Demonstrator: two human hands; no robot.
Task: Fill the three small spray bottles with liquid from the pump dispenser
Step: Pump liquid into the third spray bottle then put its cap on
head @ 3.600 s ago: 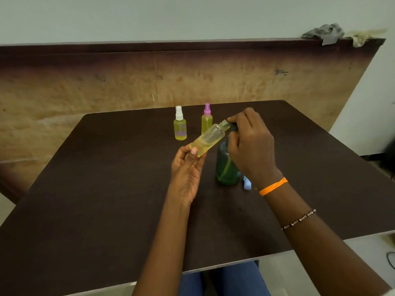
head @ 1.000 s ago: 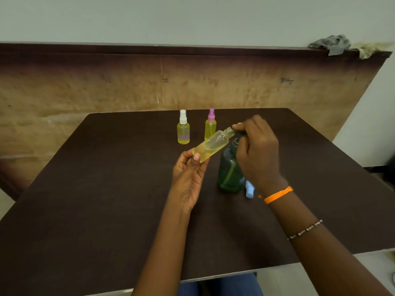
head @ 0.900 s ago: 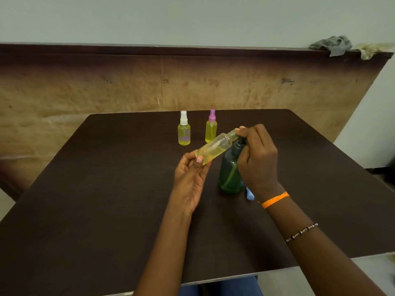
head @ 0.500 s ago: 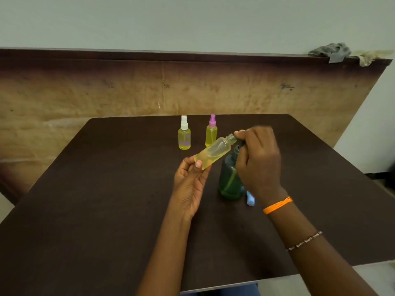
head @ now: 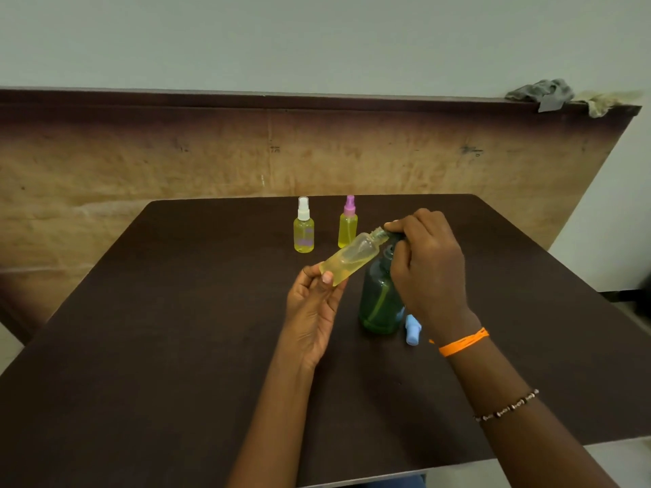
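Note:
My left hand point(head: 311, 304) holds an uncapped small spray bottle point(head: 352, 257) by its base, tilted with its open neck against the nozzle of the green pump dispenser point(head: 378, 301). The tilted bottle is partly full of yellow liquid. My right hand point(head: 428, 265) is closed over the dispenser's pump head, which it mostly hides. Behind stand two capped bottles of yellow liquid, one with a white sprayer point(head: 303, 227) and one with a pink sprayer point(head: 348, 223). A blue spray cap point(head: 412, 331) lies on the table to the right of the dispenser.
Everything rests on a dark brown table point(head: 176, 329). A tall wooden board point(head: 141, 163) stands behind the table's far edge, with grey and beige rags point(head: 542, 95) on its top right corner.
Both hands keep the same hold on the bottle and the pump. The camera has tipped upward, so everything sits lower in view.

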